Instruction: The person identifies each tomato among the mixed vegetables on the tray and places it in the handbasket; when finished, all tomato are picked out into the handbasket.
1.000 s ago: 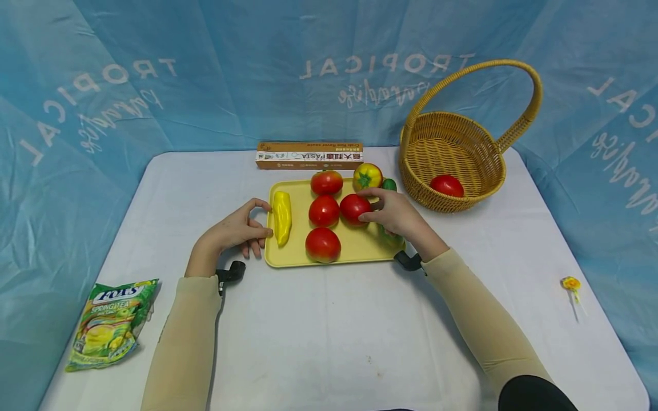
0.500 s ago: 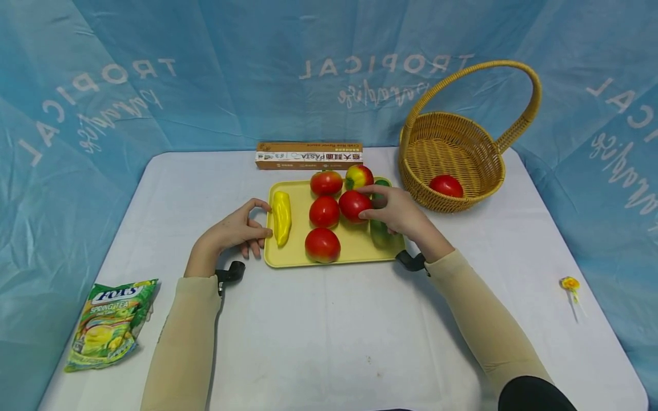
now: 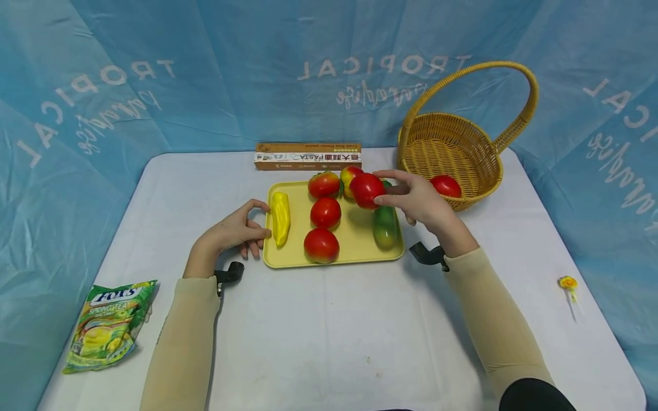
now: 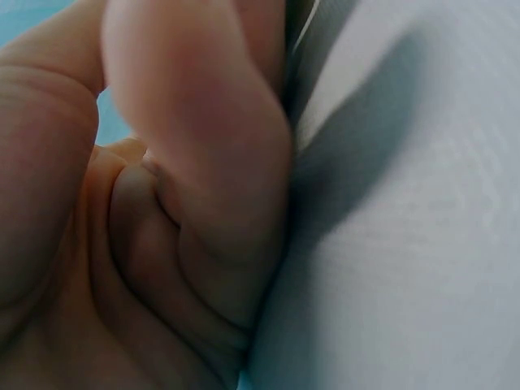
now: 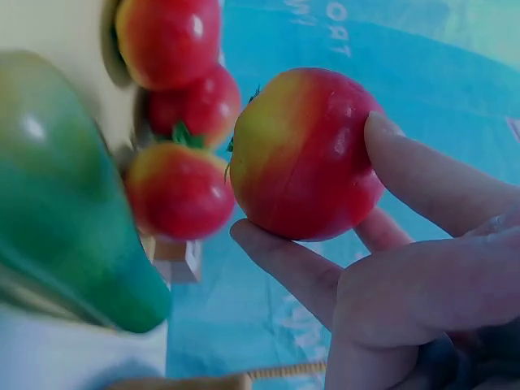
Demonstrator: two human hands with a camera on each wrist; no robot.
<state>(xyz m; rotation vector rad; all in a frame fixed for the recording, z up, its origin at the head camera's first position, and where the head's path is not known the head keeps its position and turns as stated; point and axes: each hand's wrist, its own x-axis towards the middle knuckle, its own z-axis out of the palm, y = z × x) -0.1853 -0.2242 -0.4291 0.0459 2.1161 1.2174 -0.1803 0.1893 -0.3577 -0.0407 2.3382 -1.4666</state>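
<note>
Red tomato [image 3: 366,191] has risen off tray [image 3: 354,242], now above it, pinched by right hand [image 3: 424,202]; left hand [image 3: 233,228] touches tray's left side, grip unclear. Smooth round skin could slip if fingertip hold loosens.

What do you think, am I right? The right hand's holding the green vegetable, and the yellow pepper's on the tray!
Not quite: the right hand holds a round red fruit, not the green vegetable; the right wrist view shows it. The yellow pepper is on the tray, yes.
</note>
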